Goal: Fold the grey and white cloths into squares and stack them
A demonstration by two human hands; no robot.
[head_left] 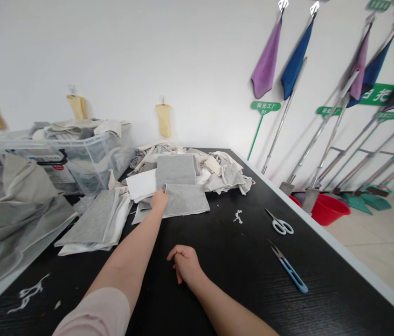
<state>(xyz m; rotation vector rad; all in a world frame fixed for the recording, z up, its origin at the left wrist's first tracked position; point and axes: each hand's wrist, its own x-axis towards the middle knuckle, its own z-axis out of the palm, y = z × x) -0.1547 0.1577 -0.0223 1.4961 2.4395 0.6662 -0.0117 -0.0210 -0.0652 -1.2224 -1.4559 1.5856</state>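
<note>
My left hand (159, 199) reaches out over the table, fingers closed on the edge of a folded grey cloth (188, 199). Behind that cloth lies another grey folded cloth (176, 169), with a white cloth (143, 185) to its left. My right hand (184, 262) hovers nearer to me above the black tabletop, its fingers loosely bent and apart, holding nothing. Left of my left forearm rests a stack of grey and white cloths (93, 221). White-handled scissors (279, 224) and blue thread snips (289, 268) lie on the right.
A clear plastic bin (95, 144) heaped with fabric stands at the back left, and draped grey fabric (11, 219) is in front of it. Loose cloth scraps (223, 172) pile up at the back. Thread bits (238, 216) dot the black table (217, 289). Beyond its right edge is a red bucket (329, 208).
</note>
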